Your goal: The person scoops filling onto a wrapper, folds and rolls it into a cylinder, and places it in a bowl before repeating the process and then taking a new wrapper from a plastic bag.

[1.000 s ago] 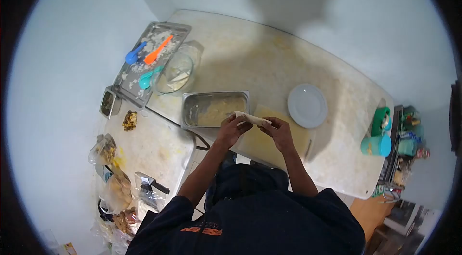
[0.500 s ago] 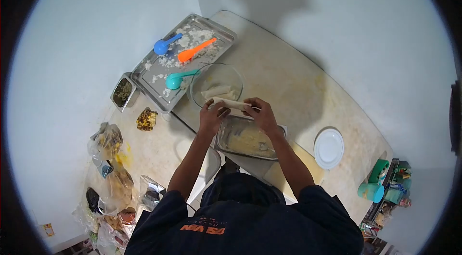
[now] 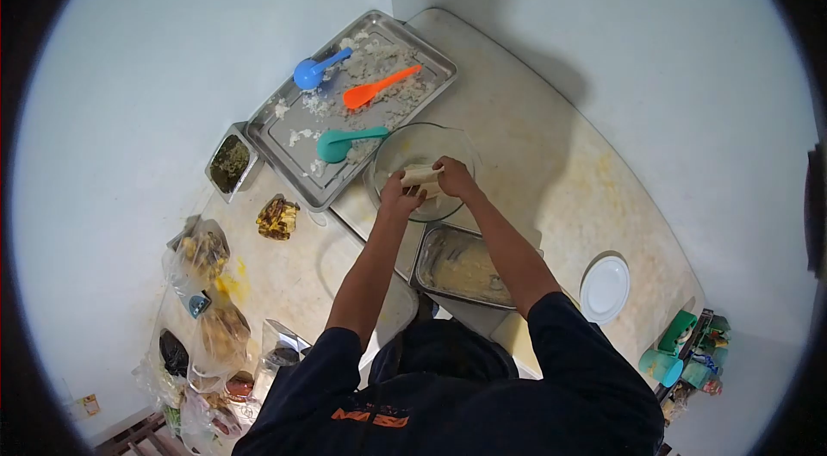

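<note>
You hold a pale beige rolled wrapper [image 3: 420,173] over clear glass bowl [image 3: 419,170]; blue [image 3: 317,71], orange [image 3: 377,88], teal scoops [image 3: 347,143] on silver tray [image 3: 284,116]

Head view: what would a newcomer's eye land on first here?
Both hands, left and right, hold a pale roll over a glass bowl at the centre of the table. Just left of it, a steel tray carries three bright scoops: blue, orange and teal. A white plate lies at the right.
</note>
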Tool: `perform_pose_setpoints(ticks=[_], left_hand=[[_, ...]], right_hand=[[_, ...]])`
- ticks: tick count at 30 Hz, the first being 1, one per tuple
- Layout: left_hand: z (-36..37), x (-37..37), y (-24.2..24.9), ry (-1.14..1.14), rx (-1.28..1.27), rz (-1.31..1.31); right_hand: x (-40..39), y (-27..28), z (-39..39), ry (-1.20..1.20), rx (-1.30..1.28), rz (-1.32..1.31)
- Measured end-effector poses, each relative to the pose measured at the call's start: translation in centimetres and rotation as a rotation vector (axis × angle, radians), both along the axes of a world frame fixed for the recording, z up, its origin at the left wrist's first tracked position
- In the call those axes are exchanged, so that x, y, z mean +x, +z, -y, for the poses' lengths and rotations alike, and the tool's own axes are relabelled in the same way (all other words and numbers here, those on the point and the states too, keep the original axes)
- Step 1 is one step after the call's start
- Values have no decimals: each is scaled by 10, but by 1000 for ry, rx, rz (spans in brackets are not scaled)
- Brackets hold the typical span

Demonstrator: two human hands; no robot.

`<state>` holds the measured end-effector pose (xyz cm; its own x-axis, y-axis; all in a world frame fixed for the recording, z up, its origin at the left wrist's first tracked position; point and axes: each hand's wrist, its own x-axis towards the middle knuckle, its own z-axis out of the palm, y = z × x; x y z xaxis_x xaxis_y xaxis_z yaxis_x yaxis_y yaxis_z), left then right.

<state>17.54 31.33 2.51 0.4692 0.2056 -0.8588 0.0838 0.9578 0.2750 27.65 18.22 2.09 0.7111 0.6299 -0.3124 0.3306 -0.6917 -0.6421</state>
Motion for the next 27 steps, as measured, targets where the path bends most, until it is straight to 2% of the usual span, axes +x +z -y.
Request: perform_pose_setpoints(ticks=[2, 5, 8, 11, 14, 17, 20, 23, 27], left_hand=[[-8, 4, -34, -24, -21, 45], [-4, 0, -14, -12, -66, 54], [-13, -6, -33, -71, -60, 56], [-4, -12, -6, -124, -33, 83], [0, -4, -9, -59, 32, -103], [0, -10, -41, -241, 308, -4], [-2, -5, -45, -627, 724, 5], [7, -11, -8, -920, 1671, -64], [-11, -7, -18, -1227, 1836, -72]], right_hand=[[-3, -2, -6, 56, -48, 30], [-18, 0, -11, 20, -297, 121], [-20, 4, -13, 75, -287, 118], [-17, -7, -8, 76, -223, 148], [-19, 0, -10, 45, -246, 138], [-20, -5, -10, 64, -220, 159], [-20, -9, -5, 137, -187, 203], [-21, 8, -11, 164, -317, 147], [-22, 14, -12, 167, -330, 178]])
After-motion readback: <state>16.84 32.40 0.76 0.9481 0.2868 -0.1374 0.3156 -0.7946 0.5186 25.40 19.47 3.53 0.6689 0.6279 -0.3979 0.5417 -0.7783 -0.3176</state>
